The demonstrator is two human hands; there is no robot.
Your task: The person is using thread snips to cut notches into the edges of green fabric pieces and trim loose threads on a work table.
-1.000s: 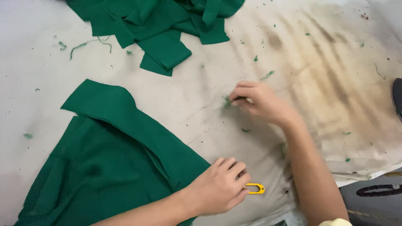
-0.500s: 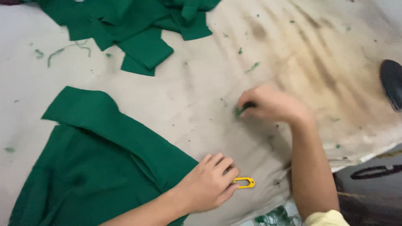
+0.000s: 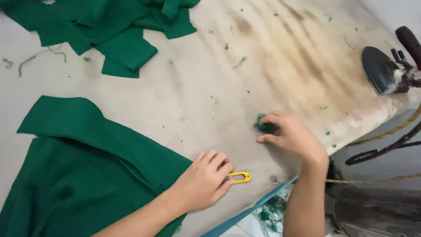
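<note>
My right hand [image 3: 293, 137] rests on the stained grey table cover [image 3: 210, 96], fingers curled around a small clump of green thread scraps [image 3: 264, 126]. My left hand [image 3: 204, 180] lies palm down at the near edge of a large green fabric piece [image 3: 83, 171], its fingers over one end of a small yellow thread snipper [image 3: 240, 177]. The snipper's loop sticks out to the right of the fingers. Whether the left hand grips it or only covers it is unclear.
A pile of green fabric pieces [image 3: 109, 26] lies at the far left. A dark clothes iron [image 3: 386, 70] stands at the table's right edge. Loose green threads [image 3: 37, 57] dot the cover. Green scraps [image 3: 272, 213] lie below the table's near edge.
My right hand has swept toward me along the table, gathering the green scraps into a clump. My left hand has stayed on the snipper. The view has shifted right, bringing the iron in.
</note>
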